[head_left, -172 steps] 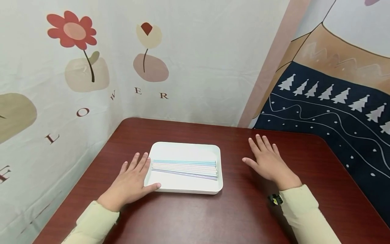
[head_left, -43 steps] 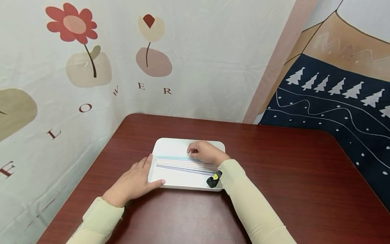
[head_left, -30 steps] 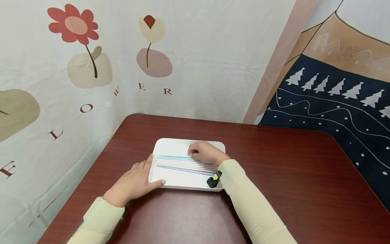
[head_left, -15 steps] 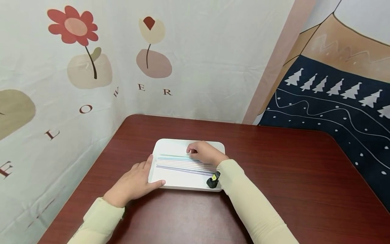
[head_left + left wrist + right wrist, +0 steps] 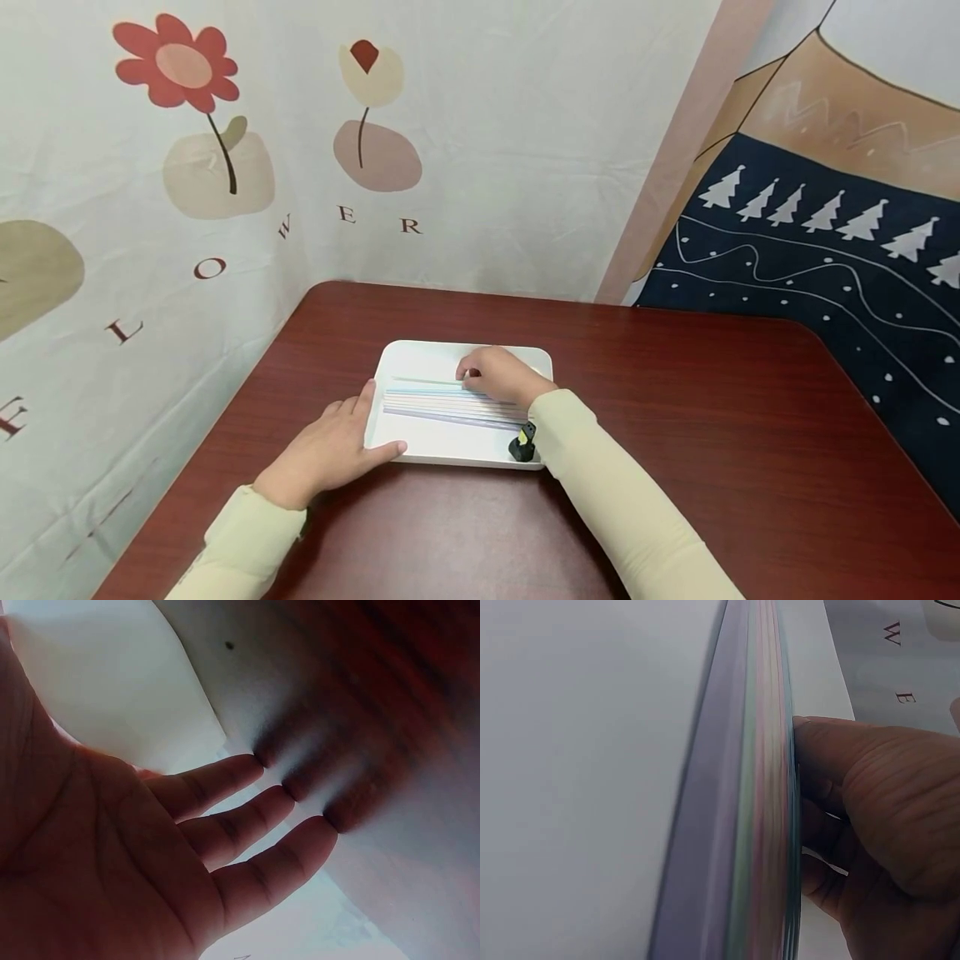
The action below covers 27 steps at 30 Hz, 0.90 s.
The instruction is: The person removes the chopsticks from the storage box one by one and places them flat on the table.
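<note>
Pastel paper strips [image 5: 435, 403] lie side by side in a shallow white tray [image 5: 450, 448]; lilac, green, pink and blue edges show in the right wrist view. One pale strip [image 5: 423, 380] stands slightly apart along the far side of the bundle. My right hand [image 5: 504, 375] reaches over the tray and pinches at this strip, fingers curled; its far end is hidden behind the hand. In the right wrist view, thumb and fingertips meet the bundle's blue edge. My left hand [image 5: 330, 450] rests at the tray's left edge, fingers extended, thumb across the near corner.
The tray stands on a dark red-brown table [image 5: 712, 417]. A pale wall cloth [image 5: 510, 150] with printed flowers hangs behind and to the left. Dark blue tree-patterned fabric [image 5: 810, 258] hangs at the right. A small black device [image 5: 522, 443] sits at my right wrist.
My right hand came from the table's right side into the tray. Over the last second, a pale strip has separated slightly from the bundle toward the far rim. The left hand stays at the tray.
</note>
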Available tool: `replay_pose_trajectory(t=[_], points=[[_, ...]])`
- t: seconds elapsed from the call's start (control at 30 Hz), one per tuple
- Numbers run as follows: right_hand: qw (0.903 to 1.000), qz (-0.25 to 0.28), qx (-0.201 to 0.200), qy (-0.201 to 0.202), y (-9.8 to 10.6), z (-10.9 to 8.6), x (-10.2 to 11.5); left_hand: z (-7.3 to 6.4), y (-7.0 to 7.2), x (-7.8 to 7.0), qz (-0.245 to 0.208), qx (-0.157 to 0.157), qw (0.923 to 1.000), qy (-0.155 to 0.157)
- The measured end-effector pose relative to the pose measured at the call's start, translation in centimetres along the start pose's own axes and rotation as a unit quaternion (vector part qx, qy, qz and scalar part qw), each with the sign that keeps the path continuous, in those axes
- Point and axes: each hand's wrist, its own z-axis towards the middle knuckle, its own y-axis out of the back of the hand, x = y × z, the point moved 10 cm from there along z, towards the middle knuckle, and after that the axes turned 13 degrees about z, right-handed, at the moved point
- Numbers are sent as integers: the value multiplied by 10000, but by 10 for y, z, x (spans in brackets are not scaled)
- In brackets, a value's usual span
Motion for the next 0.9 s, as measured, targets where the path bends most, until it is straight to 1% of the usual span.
replay_pose_trajectory(t=[0.17,0.3,0.43,0.57,0.77,0.9], points=[[9996,-241,53,142,-1,2,5,0,1,0,40,-31,10000,2],[9986,-413,103,326,-2,1,10,0,0,0,25,2,10000,2],[9979,-481,119,411,-1,-1,13,1,-2,0,32,51,10000,-3],[9977,-462,96,485,2,-3,15,2,-2,1,65,22,10000,-22],[9984,-244,74,497,9,-8,19,0,0,2,43,-9,10000,0],[9972,-313,-14,686,15,-10,25,0,-1,2,-20,26,10000,-6]])
